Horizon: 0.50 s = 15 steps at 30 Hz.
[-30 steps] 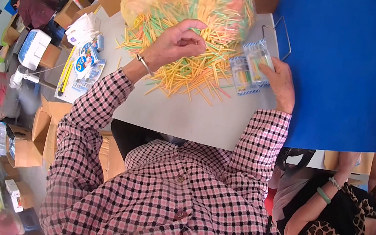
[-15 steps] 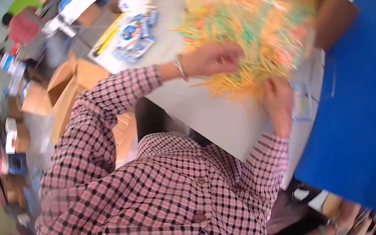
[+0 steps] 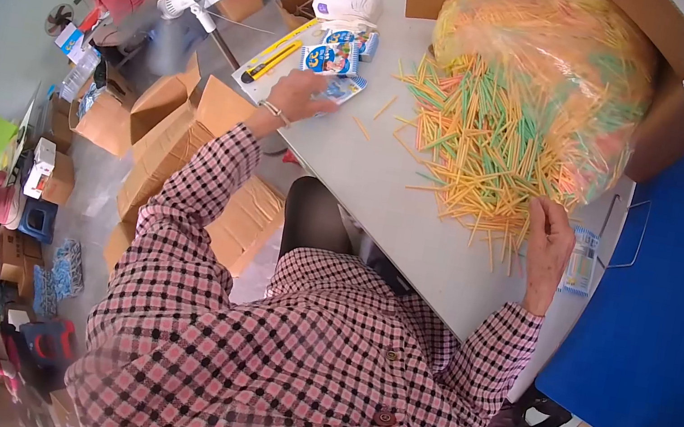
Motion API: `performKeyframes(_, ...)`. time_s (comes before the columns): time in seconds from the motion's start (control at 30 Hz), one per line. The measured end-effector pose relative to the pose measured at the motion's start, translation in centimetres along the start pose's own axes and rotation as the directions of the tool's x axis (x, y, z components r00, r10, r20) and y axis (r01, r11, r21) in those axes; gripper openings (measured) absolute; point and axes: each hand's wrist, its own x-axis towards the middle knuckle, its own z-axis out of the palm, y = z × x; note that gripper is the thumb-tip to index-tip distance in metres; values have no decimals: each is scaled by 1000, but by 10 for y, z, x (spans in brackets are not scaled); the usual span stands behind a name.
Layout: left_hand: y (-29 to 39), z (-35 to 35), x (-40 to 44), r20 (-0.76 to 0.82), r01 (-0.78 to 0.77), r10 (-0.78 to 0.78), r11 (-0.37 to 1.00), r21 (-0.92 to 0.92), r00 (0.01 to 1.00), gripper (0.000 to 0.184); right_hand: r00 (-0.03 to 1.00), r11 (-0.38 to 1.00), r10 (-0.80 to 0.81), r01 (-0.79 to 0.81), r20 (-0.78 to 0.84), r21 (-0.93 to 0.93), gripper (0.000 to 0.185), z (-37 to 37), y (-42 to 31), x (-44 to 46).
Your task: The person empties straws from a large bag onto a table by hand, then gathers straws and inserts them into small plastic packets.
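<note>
Left hand (image 3: 298,97) shifted to blue packets (image 3: 329,56) | sticks (image 3: 481,151) beside right hand (image 3: 550,247)

The only camera, head-worn, looks forward and down: checked shirt (image 3: 314,373) close at six o'clock, table (image 3: 380,206) farther at one, outer edges probably distorted.

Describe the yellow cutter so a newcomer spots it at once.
On the table, find the left edge beyond the left hand. There the cutter lies between the blue packets and a yellow strip. It's shorter than that strip, with a black end.
</note>
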Motion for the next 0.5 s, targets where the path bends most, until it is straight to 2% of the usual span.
performKeyframes(0.03,-1,2,-6,89,81,-89,993,84,992,25,1000,1000,21,-21,11,8,21,1,1,0)
performKeyframes(0.07,-1,7,-11,88,83,-90,993,84,992,25,1000,1000,19,-19,12,8,21,2,2,1)
performKeyframes(0.17,1,25,-21,-153,13,-2,998,69,988,23,1000,998,6,-6,13,56,22,6,5,1)
performKeyframes(0.3,6,33,-16,-101,3,18,979,206,995,24,999,999,31,-32,30,42,22,7,5,1)
performKeyframes(0.43,17,28,-22,-96,26,-3,971,238,995,26,998,995,57,-60,36,77,23,7,8,1)
performKeyframes(0.47,14,25,-21,-99,30,-6,970,242,995,26,998,995,54,-57,39,81,23,7,9,1)
performKeyframes(0.5,7,21,-19,-153,76,-53,986,147,987,30,998,995,56,-59,37,79,23,7,10,2)
